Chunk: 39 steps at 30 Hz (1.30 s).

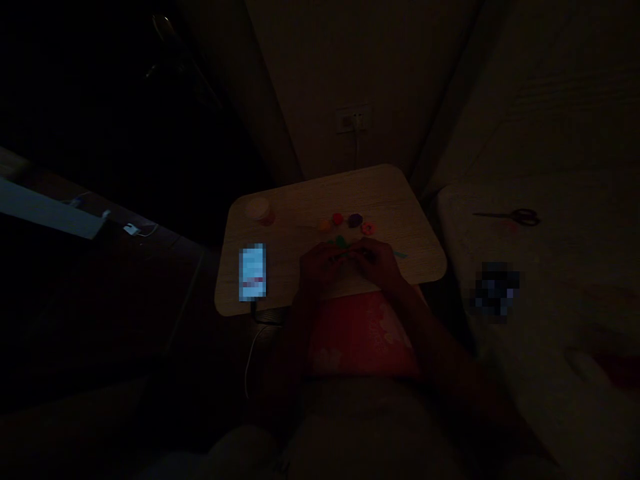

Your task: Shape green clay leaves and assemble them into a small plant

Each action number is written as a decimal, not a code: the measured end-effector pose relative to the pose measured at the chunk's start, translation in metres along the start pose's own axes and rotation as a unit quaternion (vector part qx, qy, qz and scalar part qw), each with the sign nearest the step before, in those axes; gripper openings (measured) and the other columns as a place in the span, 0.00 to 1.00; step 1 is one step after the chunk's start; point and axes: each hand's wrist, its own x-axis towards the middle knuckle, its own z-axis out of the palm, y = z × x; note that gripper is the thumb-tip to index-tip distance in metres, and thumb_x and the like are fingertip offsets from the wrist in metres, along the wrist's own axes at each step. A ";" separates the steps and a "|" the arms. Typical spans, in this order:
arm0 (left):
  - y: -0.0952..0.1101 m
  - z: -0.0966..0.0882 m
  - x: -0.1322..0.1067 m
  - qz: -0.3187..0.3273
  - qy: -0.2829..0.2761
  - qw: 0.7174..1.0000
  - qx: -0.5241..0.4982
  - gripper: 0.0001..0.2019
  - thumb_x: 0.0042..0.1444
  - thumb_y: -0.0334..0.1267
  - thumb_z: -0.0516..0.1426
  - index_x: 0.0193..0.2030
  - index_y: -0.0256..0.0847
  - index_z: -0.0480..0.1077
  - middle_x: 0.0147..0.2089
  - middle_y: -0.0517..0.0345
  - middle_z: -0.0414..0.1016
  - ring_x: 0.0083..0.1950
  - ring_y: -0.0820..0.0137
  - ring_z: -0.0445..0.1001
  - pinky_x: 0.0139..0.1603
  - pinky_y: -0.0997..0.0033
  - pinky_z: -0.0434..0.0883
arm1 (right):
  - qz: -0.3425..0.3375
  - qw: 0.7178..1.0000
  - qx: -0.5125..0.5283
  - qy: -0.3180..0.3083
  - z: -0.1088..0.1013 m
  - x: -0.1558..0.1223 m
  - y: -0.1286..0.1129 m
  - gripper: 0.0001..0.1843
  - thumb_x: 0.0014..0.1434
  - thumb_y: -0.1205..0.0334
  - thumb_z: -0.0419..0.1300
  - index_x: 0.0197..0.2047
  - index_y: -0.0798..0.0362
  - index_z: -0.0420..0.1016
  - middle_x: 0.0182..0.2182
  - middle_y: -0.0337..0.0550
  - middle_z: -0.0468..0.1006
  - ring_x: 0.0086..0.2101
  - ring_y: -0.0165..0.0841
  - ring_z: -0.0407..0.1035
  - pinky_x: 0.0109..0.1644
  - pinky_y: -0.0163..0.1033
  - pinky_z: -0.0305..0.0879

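Observation:
In dim light, my left hand [320, 265] and my right hand [375, 260] meet over the near side of a small wooden table [295, 210]. Their fingers are closed around a small green piece [342, 241], partly hidden by the fingers; its exact kind is too dark to make out. Just beyond lie an orange piece [325, 225], a round red piece [338, 218], a dark purple piece [355, 220] and a flower-shaped pink-orange piece [369, 229]. Beside my right hand rests a thin light-blue strip [401, 254].
A lit phone [253, 272] with a cable lies at the table's left. Behind it stands a lidded tub [259, 210]. Scissors [523, 217] and a blurred dark object [497, 291] lie on the pale surface at right. A wall socket [353, 119] holds a plug.

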 end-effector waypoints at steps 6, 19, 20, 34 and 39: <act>0.000 0.001 0.000 -0.008 -0.010 1.000 -0.021 0.07 0.66 0.41 0.64 0.43 0.44 0.84 0.42 0.52 0.86 0.44 0.64 0.84 0.48 0.61 0.80 | -0.013 1.000 -0.021 -0.016 0.000 -0.001 0.000 0.07 0.63 0.58 0.64 0.38 0.50 0.81 0.32 0.42 0.81 0.31 0.34 0.73 0.36 0.37 0.67; 0.000 0.001 -0.001 -0.002 -0.080 0.996 0.027 0.19 0.73 0.48 0.54 0.37 0.40 0.79 0.35 0.52 0.82 0.37 0.66 0.79 0.42 0.67 0.76 | -0.040 0.995 -0.033 -0.083 0.001 0.002 -0.004 0.13 0.70 0.59 0.57 0.33 0.51 0.78 0.30 0.43 0.80 0.32 0.34 0.71 0.39 0.38 0.66; 0.000 0.002 -0.001 -0.001 -0.074 0.997 0.024 0.18 0.72 0.48 0.55 0.37 0.41 0.79 0.35 0.52 0.82 0.37 0.66 0.79 0.42 0.66 0.76 | -0.040 0.996 -0.031 -0.079 0.001 0.002 -0.004 0.13 0.70 0.59 0.57 0.34 0.50 0.78 0.31 0.43 0.80 0.32 0.34 0.71 0.39 0.39 0.66; 0.001 0.001 -0.003 0.038 -0.040 0.998 0.036 0.09 0.68 0.41 0.60 0.43 0.43 0.81 0.42 0.51 0.85 0.44 0.64 0.83 0.49 0.61 0.79 | -0.037 0.998 -0.018 -0.041 -0.001 0.000 -0.005 0.08 0.65 0.57 0.62 0.37 0.50 0.80 0.31 0.43 0.80 0.31 0.35 0.72 0.37 0.40 0.67; 0.003 0.002 -0.005 0.029 -0.066 0.996 0.047 0.12 0.70 0.42 0.56 0.44 0.40 0.79 0.42 0.48 0.85 0.43 0.63 0.82 0.49 0.63 0.78 | -0.026 0.998 -0.012 -0.057 -0.002 0.000 -0.008 0.14 0.68 0.55 0.60 0.31 0.51 0.77 0.28 0.42 0.78 0.28 0.33 0.70 0.35 0.38 0.64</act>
